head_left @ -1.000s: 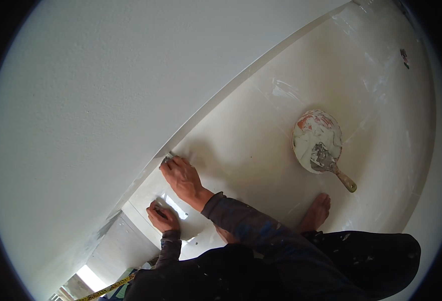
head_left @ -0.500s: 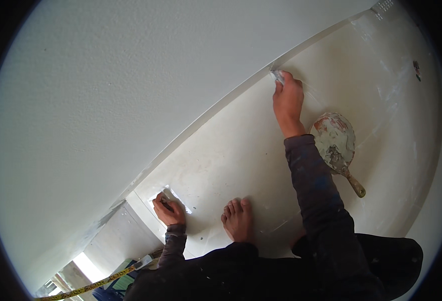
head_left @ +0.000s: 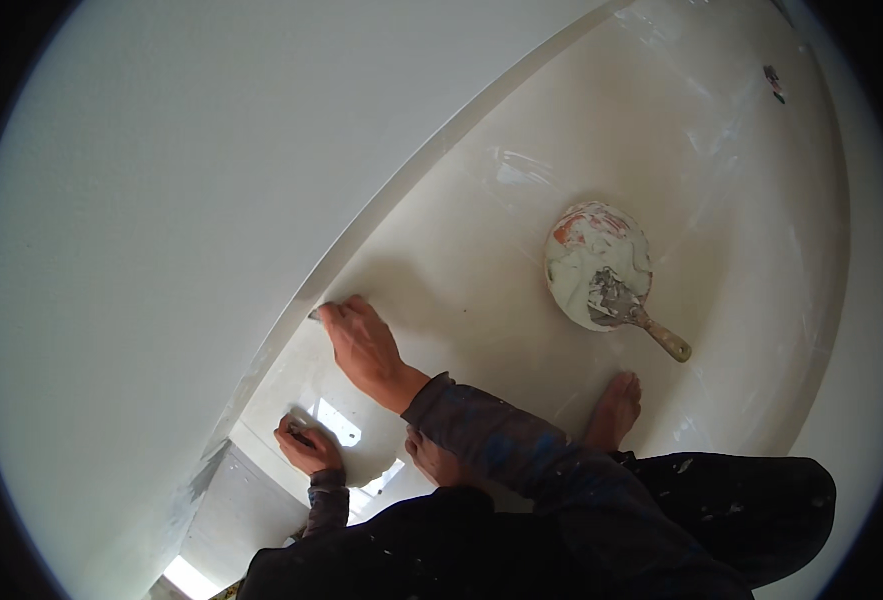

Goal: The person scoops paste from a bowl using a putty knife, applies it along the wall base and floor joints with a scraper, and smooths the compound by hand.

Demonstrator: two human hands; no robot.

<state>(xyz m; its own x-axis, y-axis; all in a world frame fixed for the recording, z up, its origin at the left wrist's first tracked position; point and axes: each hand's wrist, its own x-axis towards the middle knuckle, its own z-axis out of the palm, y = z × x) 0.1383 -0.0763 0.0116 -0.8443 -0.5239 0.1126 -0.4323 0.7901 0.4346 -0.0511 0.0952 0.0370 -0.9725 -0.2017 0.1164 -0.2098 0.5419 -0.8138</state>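
My right hand (head_left: 366, 348) is closed on a small flat scraper (head_left: 315, 314), pressed to the foot of the wall at the skirting (head_left: 373, 214). Most of the scraper is hidden by the fingers. Lower and to the left, my left hand (head_left: 307, 448) is curled low over the floor, close to the wall; what its fingers hold cannot be made out. To the right, a round lid-like disc (head_left: 571, 275) smeared with white putty and reddish patches lies on the floor. On it rests a putty knife (head_left: 666, 338), its blade coated and its handle pointing towards me.
A textured white wall (head_left: 161, 220) fills the left side. Pale glossy floor (head_left: 501, 350) shows white smears and bright reflections. My bare feet (head_left: 616, 408) are near the lower middle. A small dark object (head_left: 774, 84) lies far right.
My right hand has swept along the skirting from the far end down and left, towards my left hand. The view has shifted; the disc and putty knife lie as before.
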